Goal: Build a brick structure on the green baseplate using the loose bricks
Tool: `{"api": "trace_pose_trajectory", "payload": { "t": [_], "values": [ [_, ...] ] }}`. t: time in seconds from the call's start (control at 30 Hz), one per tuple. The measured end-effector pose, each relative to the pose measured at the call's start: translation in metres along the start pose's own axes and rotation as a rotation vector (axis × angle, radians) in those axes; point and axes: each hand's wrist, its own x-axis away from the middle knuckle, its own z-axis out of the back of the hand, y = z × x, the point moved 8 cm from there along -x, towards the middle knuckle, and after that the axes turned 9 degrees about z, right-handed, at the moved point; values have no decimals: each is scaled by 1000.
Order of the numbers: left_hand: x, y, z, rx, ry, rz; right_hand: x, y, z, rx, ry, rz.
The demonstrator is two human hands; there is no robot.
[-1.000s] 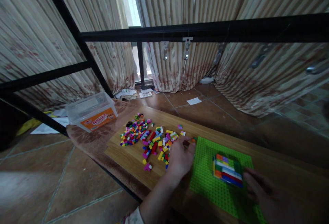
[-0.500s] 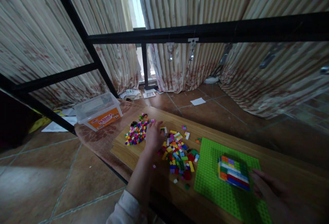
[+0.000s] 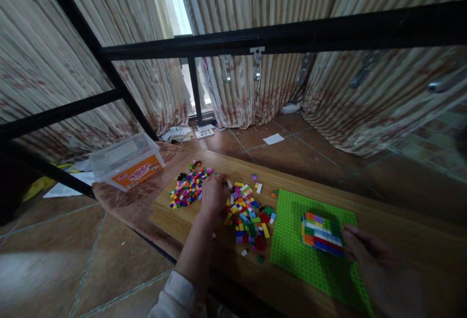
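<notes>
The brick block (image 3: 321, 235), pinched at its near edge by the right hand's (image 3: 381, 262) fingertips above the green baseplate (image 3: 294, 252), could tilt if that one-sided hold loosens; the left hand's (image 3: 213, 195) finger state cannot be determined.

The wooden surface (image 3: 182, 218) and what lies on it

The surface is a long, light-brown board, and its left end rests over a brown patterned cloth (image 3: 124, 206). On this cloth, beside the board, stands a clear box (image 3: 138, 174) with an orange label. Toward the left end of the surface lies a heap of very small bricks (image 3: 188, 189) in many colours. To the right of it spreads a looser heap of larger bricks (image 3: 251, 213); the place between the two heaps is partly hidden. Further right, a green studded plate (image 3: 295, 259) lies flat. Near the far edge are a pink-purple piece (image 3: 254, 176) and a white brick (image 3: 259, 187), both apart from the heaps.
</notes>
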Motion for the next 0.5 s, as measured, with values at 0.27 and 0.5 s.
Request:
{"api": "trace_pose_trajectory", "payload": {
  "t": [0.27,0.5],
  "values": [
    [46,57,17,569,-138,-155,26,-33,20,-288,425,352],
    [119,114,-9,911,-469,-155,63,-94,-31,-275,-39,834]
  ]
}}
